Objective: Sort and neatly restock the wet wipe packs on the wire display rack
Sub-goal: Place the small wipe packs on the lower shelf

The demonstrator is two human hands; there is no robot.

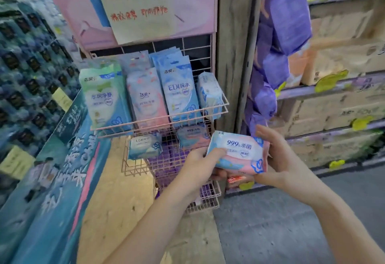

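Left hand (198,167) and right hand (277,159) fingers clamped on pink-blue wet wipe pack (237,152), beside pink wire rack (216,111).

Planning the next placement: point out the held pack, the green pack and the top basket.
held pack (237,152), head view, printed front.
green pack (104,99), head view, centre of face.
top basket (158,116), head view, front rail.

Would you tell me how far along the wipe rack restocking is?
Looks done: the top basket holds upright green packs, pink packs and blue packs. In hand: the left hand and right hand grip a pink-and-blue pack. Left: the middle basket shows just two small packs.
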